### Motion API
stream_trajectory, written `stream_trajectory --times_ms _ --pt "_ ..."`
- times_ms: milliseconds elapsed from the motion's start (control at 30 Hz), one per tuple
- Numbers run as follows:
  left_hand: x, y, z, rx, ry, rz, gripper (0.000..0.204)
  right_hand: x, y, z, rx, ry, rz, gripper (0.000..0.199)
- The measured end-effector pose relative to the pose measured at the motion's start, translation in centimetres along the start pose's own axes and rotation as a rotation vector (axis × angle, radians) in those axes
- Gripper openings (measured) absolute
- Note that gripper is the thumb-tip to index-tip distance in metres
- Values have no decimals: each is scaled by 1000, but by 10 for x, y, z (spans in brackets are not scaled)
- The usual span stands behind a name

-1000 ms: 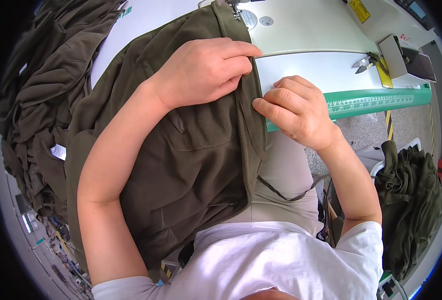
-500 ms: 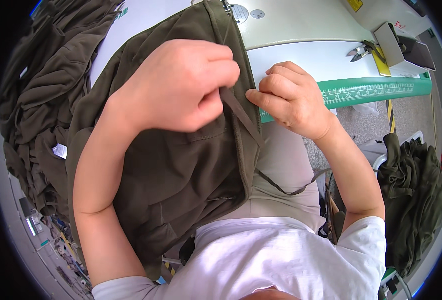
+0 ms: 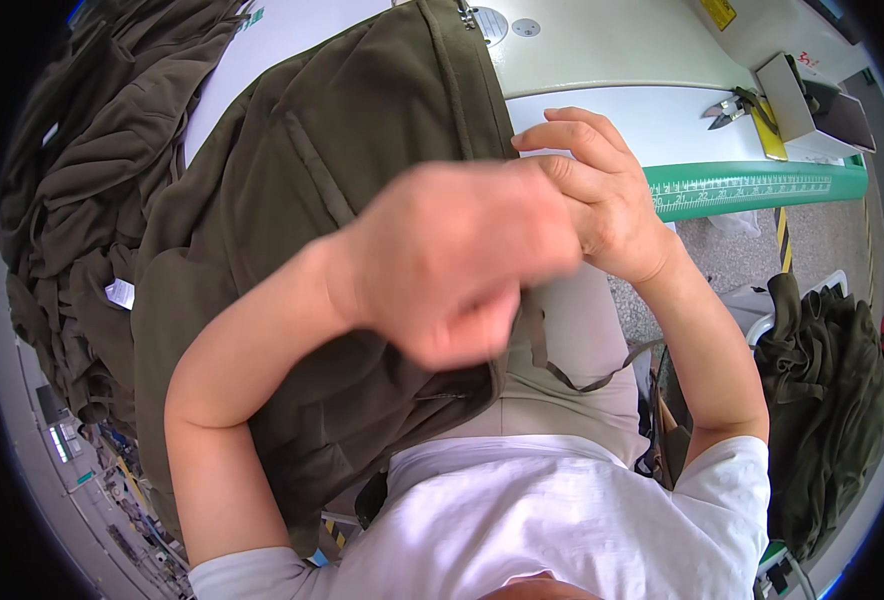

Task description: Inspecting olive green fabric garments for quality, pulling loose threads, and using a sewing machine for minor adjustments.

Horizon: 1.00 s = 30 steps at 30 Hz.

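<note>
An olive-green garment [image 3: 352, 170] lies across the white sewing table [image 3: 612, 60] and hangs down over my lap. My left hand [image 3: 452, 265] is blurred with motion, raised above the cloth in a loose fist; whether it holds the fabric cannot be told. My right hand [image 3: 602, 190] sits at the garment's right edge near the seam, fingers curled and pinching the cloth. A thin strap of the garment [image 3: 562, 370] dangles over my thigh.
A heap of the same olive garments [image 3: 82, 200] is piled at the left. A green ruler strip [image 3: 752, 185] runs along the table's front edge, with thread snips [image 3: 722, 110] and a small box [image 3: 812, 95] behind it. More olive cloth [image 3: 822, 380] lies in a bin at the right.
My left hand has lifted off the cloth and swung down and right, toward the camera. My right hand stays at the garment's edge, shifted slightly up.
</note>
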<state>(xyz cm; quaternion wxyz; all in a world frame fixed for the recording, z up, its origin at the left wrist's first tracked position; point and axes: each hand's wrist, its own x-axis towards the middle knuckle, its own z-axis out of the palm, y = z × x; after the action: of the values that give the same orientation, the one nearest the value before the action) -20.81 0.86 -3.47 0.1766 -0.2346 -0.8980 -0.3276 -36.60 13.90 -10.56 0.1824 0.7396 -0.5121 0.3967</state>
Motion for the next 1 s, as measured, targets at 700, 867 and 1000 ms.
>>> stream_trajectory --times_ms 700,867,1000 --pt "-25 -100 -15 565 128 -346 50 9 2 -2 97 -99 70 15" --pt "-24 -101 -17 550 132 -350 50 15 2 -7 85 -173 72 16" --pt "-23 -108 -20 561 137 -357 50 17 10 -3 47 -172 93 18"
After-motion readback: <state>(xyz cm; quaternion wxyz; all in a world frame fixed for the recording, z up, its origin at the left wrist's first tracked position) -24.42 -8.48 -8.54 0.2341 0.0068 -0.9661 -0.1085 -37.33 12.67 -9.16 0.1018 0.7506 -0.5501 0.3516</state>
